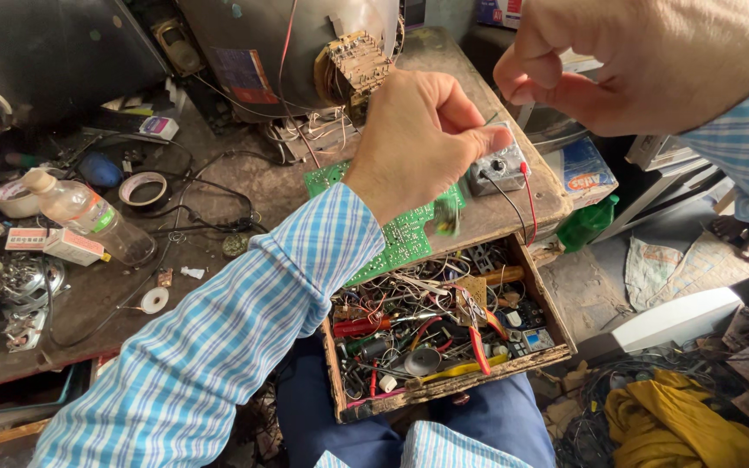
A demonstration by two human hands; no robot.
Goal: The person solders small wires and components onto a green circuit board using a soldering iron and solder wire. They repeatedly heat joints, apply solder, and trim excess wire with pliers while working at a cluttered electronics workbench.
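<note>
Wire [494, 119], thin and dark, is pinched between the thumb and forefinger of the left hand [418, 139], held up above the bench so that its free end stands clear of the clutter. The right hand [643, 61] hangs close by at the same height, fingers curled into a loose fist with thumb meeting forefinger; whether it grips the other end of the strand I cannot tell, as the strand is too fine to follow there. Both hands sit raised and near each other, which looks suited to fine work on something small.

Just below the left hand lies a small grey metal part [498, 169] with a black and a red lead [528, 204] trailing off it toward the bench edge. A green circuit board [405, 234] rests flat under the left wrist, partly overhanging an open wooden drawer [444, 386] that sits pulled out over the person's lap, keeping loose wires, red-handled pliers [478, 342] and spare parts within reach. Further left on the bench [244, 186] stand a plastic bottle [88, 212] and a roll of tape [143, 188], well apart from the work.
</note>
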